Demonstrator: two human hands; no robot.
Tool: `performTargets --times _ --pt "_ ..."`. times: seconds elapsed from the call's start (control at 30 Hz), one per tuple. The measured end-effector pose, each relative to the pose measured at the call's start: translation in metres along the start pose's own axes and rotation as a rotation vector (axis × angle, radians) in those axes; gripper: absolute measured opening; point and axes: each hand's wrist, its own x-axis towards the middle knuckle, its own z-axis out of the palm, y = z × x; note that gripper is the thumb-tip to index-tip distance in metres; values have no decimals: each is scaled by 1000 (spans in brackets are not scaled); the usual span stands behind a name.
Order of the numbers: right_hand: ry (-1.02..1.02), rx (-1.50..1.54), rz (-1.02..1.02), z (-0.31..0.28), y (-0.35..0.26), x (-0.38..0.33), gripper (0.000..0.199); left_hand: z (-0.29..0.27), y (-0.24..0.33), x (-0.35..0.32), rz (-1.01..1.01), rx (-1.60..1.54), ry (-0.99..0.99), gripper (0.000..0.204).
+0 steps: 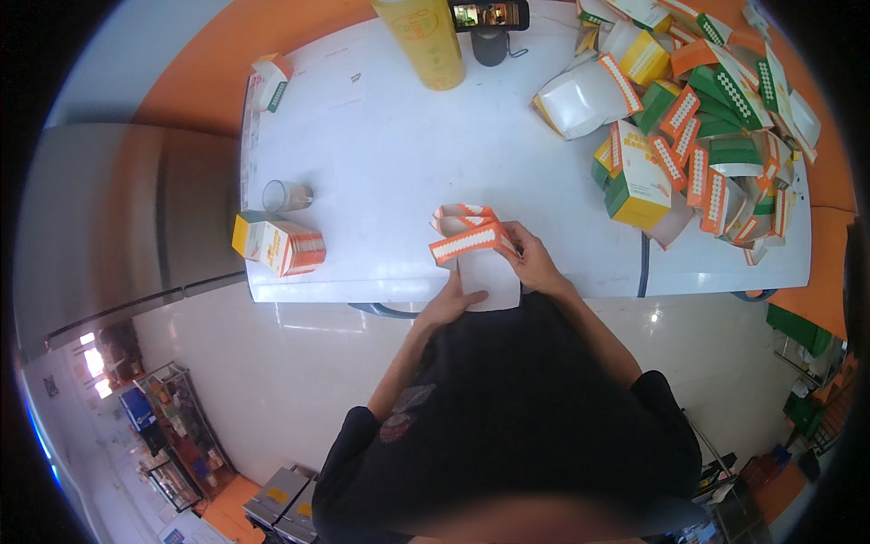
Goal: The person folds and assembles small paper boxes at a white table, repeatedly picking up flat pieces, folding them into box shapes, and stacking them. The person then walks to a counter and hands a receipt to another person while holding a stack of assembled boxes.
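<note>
At the table's near edge I hold an open cardboard food box [492, 283], white with orange rims and a row of white marks. My left hand [446, 303] is closed on its lower left side, thumb lying on the white panel and the other fingers mostly hidden behind. My right hand [535, 263] grips the right side by the orange rim. To the left lies a nested stack of similar boxes [279, 247], its orange rims lined up. A large loose heap of boxes [645, 177] in white, green, yellow and orange covers the table's right end.
The white table [381, 163] carries a drinking glass [279, 195] beside the stack and a small box [271, 83] at the far left. A tall yellow container [424, 45] and a small screen [489, 15] on a dark stand [490, 48] stand at the back. A metal cabinet [118, 227] flanks the left.
</note>
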Motion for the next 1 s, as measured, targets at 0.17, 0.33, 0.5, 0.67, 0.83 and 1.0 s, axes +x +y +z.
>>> performTargets --times 0.17,0.33,0.5,0.67,0.83,1.0 --pt "-14 189 162 1 7 2 39 -29 20 11 404 -517 -55 111" --pt "-149 18 73 5 -8 -3 52 -33 47 51 418 -264 283 73" --pt "-271 306 11 -23 -31 11 63 -19 65 53 390 -230 509 64" --pt "65 318 131 2 -37 38 28 -7 91 48 439 -34 539 38" --pt "423 -80 -196 38 -42 58 35 -16 111 43 454 73 636 46" --pt "448 -18 -156 41 -45 60 35 -18 108 52 515 71 684 46"
